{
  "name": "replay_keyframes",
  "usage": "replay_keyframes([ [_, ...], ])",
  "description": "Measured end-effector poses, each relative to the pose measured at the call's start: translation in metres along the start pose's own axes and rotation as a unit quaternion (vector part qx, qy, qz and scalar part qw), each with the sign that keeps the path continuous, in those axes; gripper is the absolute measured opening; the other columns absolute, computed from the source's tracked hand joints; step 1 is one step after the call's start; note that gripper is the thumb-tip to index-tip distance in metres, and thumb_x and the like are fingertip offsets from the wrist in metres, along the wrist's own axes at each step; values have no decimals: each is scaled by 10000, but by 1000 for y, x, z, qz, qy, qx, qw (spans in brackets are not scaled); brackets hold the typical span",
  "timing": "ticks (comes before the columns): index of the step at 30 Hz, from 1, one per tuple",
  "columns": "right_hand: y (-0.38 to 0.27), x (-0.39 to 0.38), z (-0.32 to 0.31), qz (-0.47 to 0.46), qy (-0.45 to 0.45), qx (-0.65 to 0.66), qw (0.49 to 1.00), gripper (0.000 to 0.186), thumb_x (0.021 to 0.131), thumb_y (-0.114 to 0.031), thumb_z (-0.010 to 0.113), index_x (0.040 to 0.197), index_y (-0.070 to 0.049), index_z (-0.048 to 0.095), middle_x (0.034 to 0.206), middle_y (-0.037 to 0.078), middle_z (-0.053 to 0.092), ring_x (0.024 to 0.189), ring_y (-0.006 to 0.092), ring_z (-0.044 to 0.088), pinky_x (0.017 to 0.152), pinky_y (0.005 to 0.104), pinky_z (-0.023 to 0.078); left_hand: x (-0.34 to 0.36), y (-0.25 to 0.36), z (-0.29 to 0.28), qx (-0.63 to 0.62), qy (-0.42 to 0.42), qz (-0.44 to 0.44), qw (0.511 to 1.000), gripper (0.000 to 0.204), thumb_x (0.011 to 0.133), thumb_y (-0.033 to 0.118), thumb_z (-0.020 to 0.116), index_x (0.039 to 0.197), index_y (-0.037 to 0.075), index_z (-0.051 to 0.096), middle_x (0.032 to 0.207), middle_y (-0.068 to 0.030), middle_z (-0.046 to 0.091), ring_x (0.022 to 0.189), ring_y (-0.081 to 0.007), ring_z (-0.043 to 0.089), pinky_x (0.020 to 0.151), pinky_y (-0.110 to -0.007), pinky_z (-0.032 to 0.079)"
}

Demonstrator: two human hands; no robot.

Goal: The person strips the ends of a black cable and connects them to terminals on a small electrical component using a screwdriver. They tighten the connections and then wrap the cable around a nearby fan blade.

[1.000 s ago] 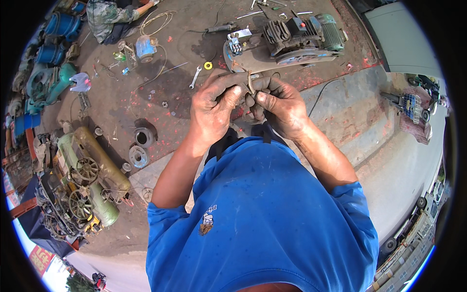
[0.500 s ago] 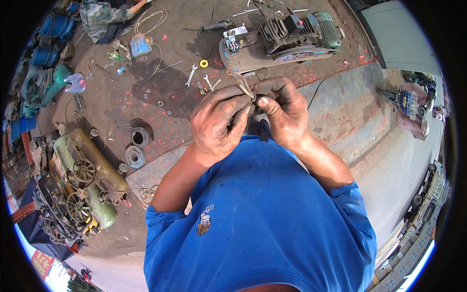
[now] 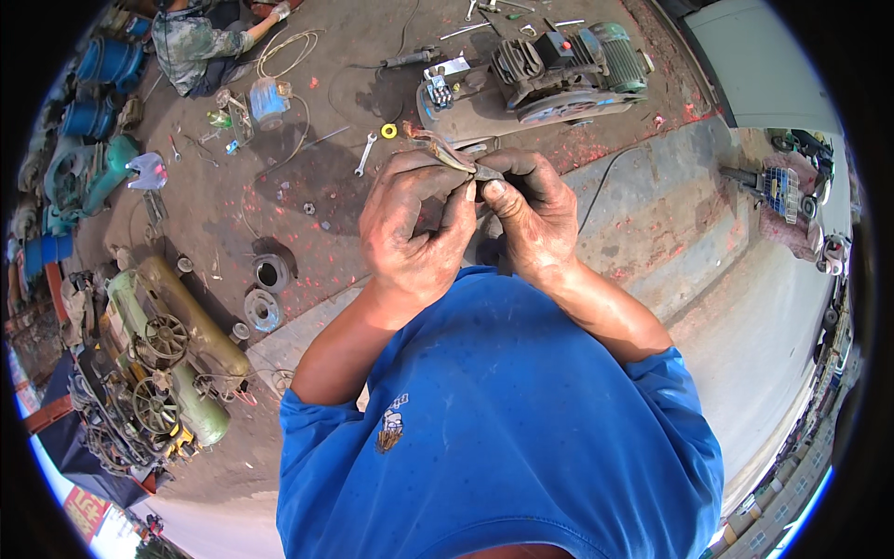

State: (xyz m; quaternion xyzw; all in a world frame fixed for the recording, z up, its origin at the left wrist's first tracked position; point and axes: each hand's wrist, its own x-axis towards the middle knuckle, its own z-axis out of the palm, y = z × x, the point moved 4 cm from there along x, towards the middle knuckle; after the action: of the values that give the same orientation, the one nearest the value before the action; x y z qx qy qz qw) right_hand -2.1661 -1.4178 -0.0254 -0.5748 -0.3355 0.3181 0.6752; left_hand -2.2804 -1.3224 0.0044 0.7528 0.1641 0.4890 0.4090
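My left hand (image 3: 410, 224) and my right hand (image 3: 535, 219) meet just above my blue shirt, both dirty and closed round a thin pale cable (image 3: 447, 154) with reddish, frayed-looking strands at its upper end. The fingertips of both hands pinch it at a dark part near its lower end; what else lies between the fingers is hidden. Beyond my hands on the stained ground lie a combination wrench (image 3: 365, 155), a yellow ring (image 3: 388, 129) and a motor-driven compressor (image 3: 568, 74) on a base plate, with a small terminal part (image 3: 440, 91) on it.
A co-worker in camouflage (image 3: 196, 47) crouches at upper left beside coiled hose (image 3: 289, 51). Blue and teal pump housings (image 3: 98, 177) line the left edge. Compressor tanks (image 3: 163, 335) and metal rings (image 3: 263, 309) sit at lower left. A parked tricycle (image 3: 782, 191) stands at right.
The cable has tipped from nearly upright to slanting up leftward. My left hand has turned, bringing more of its back into view, and both hands have shifted slightly left since half a second ago.
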Motion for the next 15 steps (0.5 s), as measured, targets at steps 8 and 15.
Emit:
replay_keyframes([
  [8,5,4,-7,58,-10,159,986,247,1008,-225,630,1118,-4,644,850,30,669,707,64,567,599,226,489,-1,1,14,-79,35,-47,995,175,832,-34,759,968,-1,655,944,-109,695,783,-180,671,672,-300,533],
  [15,-5,5,-9,117,-16,197,973,304,1018,-277,607,1097,15,631,835,55,666,629,84,547,531,230,450,19,8,17,-221,52,-249,942,237,875,38,766,1051,-49,633,922,-93,698,754,-104,640,642,-254,524],
])
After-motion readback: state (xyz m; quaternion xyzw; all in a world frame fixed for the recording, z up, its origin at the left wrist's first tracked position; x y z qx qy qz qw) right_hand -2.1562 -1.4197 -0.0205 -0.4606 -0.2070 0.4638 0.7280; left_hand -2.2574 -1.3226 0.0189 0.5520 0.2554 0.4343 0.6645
